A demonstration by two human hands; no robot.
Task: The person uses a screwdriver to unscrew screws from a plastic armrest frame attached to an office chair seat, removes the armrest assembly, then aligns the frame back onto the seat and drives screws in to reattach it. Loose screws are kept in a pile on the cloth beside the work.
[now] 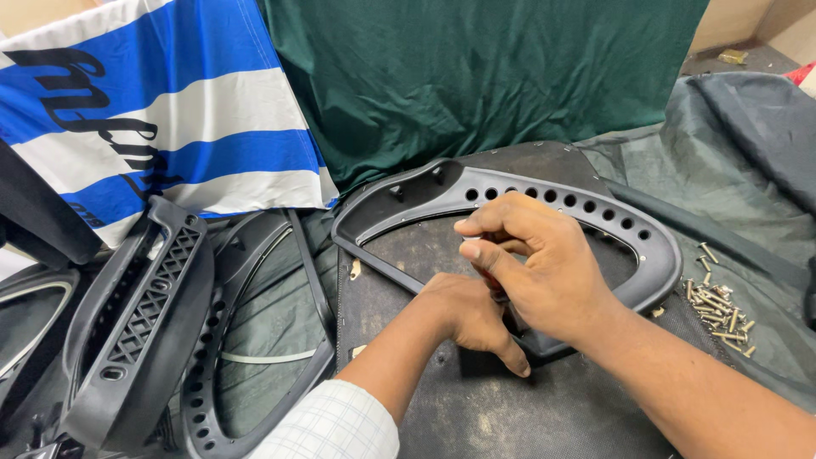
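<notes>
Right hand (544, 268) sits above the left, fingers (497, 225) curled narrow in a pinch around something small and dark between thumb and forefinger; can't tell if it's a tool handle or a fastener, mostly hidden. Left hand (467, 319) directly under it, fingers folded down, pressing on the lower rail of the black plastic curved frame with a row of round holes (561, 200); thumb splayed onto the dark fibre board surface (476, 416). Whether the left fingers grip anything, can't tell

Frame lies flat on the board, its perforated arc beyond the right fingers, its straight rail running under both hands

Risks as I read them:
- contact point is buried between the two hands, so alignment is done blind; a tilted pinch could cross-thread or slip off and gouge the plastic
- left fingers are right below the pinch; a slip drives whatever is held into them
- frame is only hand-pinned; if the left hand eases off it can skate on the board
- heap of loose brass-coloured screws (718, 310) lies well out past the right forearm, near the edge of the grey-green sheet (739, 170); a sleeve sweep scatters them
- black lattice-grille plastic moulding (140, 319) and second black perforated frame (255, 340) are stacked leaning, off beyond the left forearm; a nudge could tip them
</notes>
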